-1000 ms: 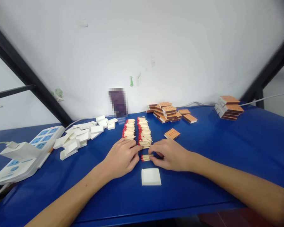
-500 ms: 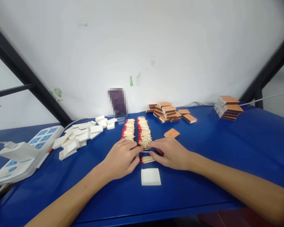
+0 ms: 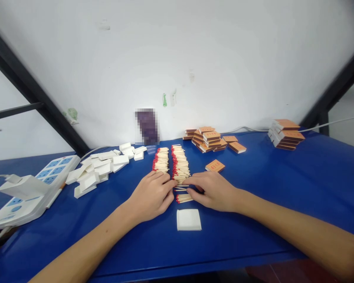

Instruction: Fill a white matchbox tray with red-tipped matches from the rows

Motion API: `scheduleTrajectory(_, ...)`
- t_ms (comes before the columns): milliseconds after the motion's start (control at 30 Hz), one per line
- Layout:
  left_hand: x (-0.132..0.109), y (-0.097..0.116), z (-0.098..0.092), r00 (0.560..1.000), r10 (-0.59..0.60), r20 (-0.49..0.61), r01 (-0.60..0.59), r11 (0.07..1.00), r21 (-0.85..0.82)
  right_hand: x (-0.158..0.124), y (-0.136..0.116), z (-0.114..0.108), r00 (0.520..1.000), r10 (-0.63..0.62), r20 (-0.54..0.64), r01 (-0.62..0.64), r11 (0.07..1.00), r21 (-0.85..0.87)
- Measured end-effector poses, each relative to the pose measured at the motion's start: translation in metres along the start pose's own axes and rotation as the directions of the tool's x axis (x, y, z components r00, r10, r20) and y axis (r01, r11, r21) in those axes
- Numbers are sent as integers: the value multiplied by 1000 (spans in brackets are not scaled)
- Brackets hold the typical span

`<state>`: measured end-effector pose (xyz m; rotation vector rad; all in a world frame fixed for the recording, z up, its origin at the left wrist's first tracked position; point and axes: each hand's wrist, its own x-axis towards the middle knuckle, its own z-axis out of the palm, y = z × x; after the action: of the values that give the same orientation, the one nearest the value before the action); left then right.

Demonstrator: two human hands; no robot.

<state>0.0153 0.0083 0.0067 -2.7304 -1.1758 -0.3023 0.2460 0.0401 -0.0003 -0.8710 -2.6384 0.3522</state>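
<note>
My left hand rests on the table with its outer fingers curled and its index fingertip at the red-headed ends of the matches. Opposite it, my right hand touches the plain ends, its index finger and thumb parted. A few loose matches lie crosswise between the fingertips, at the near end of the longer row of matches. Just nearer is a small bunch of matches, close to my right thumb. In front of it lies a white matchbox tray. A second row of matches lies beyond my left hand.
White matchbox trays are heaped on the left beside a power strip. Orange matchboxes are piled at the back, with a stack farther right. One matchbox lies beyond my right hand. A white wall backs the blue table.
Both hands have shifted only slightly at the near end of the row. More loose matches show between the fingertips, just beyond the small bunch. The view has moved a little.
</note>
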Motion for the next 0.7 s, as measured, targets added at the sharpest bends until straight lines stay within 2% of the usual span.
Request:
scheduleTrajectory(467,0,0,1,1000,-20,10,21,996,-86,-1,1,0,999,-49,-3,48,999,-23)
scheduleTrajectory(700,0,0,2,1000,-11,-3,11,995,-98,0,0,-1,999,-35,21,35,999,-20)
